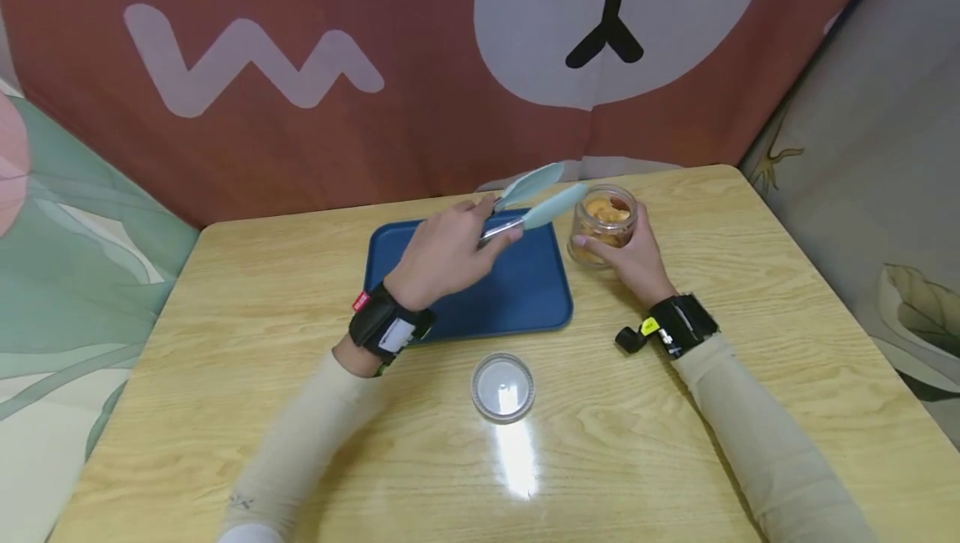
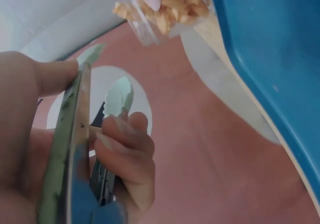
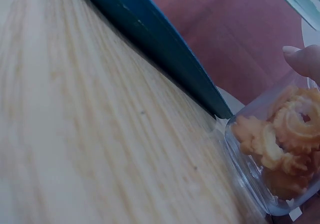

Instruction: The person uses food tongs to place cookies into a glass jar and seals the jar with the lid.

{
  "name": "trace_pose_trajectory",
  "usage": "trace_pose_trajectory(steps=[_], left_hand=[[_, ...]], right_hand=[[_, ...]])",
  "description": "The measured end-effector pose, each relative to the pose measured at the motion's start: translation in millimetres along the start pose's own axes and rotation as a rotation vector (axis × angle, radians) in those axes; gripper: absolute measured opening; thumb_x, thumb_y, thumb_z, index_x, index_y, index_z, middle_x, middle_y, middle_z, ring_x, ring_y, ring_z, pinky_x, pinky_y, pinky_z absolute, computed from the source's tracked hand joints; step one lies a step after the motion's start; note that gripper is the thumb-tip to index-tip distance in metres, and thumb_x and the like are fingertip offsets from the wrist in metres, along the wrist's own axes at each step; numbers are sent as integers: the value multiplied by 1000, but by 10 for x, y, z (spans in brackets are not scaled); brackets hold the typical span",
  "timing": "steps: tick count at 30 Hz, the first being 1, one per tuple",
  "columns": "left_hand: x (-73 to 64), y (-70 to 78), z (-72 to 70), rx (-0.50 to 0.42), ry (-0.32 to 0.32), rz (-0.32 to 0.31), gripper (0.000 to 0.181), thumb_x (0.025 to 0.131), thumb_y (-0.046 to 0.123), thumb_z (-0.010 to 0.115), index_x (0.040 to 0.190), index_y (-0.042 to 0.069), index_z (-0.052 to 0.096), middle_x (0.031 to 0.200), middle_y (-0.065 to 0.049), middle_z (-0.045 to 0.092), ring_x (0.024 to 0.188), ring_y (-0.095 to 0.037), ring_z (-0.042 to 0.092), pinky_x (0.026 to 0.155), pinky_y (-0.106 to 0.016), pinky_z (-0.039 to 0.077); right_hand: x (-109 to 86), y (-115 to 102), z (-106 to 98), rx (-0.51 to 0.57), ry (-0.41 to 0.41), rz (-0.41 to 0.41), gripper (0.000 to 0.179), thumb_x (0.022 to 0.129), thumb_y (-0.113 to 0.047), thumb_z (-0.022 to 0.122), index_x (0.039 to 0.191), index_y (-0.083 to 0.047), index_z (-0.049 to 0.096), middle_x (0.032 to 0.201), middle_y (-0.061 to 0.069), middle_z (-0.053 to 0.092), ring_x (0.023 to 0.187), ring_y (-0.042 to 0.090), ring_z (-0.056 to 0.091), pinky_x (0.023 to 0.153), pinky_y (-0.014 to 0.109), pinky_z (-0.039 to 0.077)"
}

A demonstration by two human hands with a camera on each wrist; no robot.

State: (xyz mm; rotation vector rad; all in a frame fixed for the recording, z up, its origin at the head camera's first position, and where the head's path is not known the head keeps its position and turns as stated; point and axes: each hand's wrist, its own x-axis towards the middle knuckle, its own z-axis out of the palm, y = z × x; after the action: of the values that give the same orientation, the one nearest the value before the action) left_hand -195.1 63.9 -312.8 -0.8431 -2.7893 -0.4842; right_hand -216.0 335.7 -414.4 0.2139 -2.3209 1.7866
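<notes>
My left hand (image 1: 448, 253) grips a pair of tongs (image 1: 555, 206) with metal arms and pale mint tips. The tips are spread apart with nothing between them, close to the rim of a clear jar (image 1: 604, 230). My right hand (image 1: 637, 259) holds that jar round its side, just right of a blue tray (image 1: 525, 301). Golden ring-shaped cookies (image 3: 300, 121) fill the jar, seen through its wall in the right wrist view. The jar has no lid on. In the left wrist view, thumb and fingers (image 2: 130, 149) lie on opposite arms of the tongs.
A round clear lid (image 1: 503, 388) lies on the wooden table (image 1: 225, 343) in front of the tray. Behind the table's back edge hangs a reddish-brown cloth (image 1: 420, 134) with a cartoon face. The tray's surface shows bare around the left hand.
</notes>
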Motion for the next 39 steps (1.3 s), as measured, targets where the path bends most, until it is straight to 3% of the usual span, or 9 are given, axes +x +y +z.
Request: trace_pose_trajectory(steps=[6,11,16,20,27,39], left_hand=[[-393,-236,-163,34,28,-31,64,91,51,54,131,2,50,59,-3,43,46,-14,43,38,-29,30],[-725,-465,-274,71,19,-102,69,90,56,52,130,0,51,59,-4,44,47,-15,44,37,-30,31],[-1012,-679,-318,98,2,-157,68,89,54,55,126,-3,53,62,-6,46,49,-17,45,38,-31,31],[-1209,-818,-308,126,6,-177,56,89,46,60,118,-1,56,61,-5,47,47,-17,44,37,-31,31],[-1400,-927,-287,183,-8,-194,40,90,43,61,96,3,55,56,-5,42,44,-17,40,36,-31,29],[-1546,-1057,-177,195,-92,-244,41,85,41,68,95,2,57,56,-3,38,40,-15,37,34,-29,25]], right_hand=[[2,2,5,-14,5,2,84,78,-22,78,141,-5,25,139,15,35,123,20,38,100,47,30],[10,14,9,-10,1,12,84,78,-22,78,141,-6,25,138,15,36,122,20,39,100,45,31],[12,16,-3,-8,8,15,84,78,-21,78,142,-8,25,140,13,35,122,19,38,100,44,30],[12,16,3,2,3,15,84,78,-21,78,142,-8,25,139,14,35,123,19,38,101,45,30],[9,-16,8,-18,1,18,85,78,-22,78,142,-6,25,139,15,36,124,19,37,101,46,29],[25,27,8,-21,9,20,86,77,-23,78,141,-5,25,139,14,36,123,18,37,101,47,30]])
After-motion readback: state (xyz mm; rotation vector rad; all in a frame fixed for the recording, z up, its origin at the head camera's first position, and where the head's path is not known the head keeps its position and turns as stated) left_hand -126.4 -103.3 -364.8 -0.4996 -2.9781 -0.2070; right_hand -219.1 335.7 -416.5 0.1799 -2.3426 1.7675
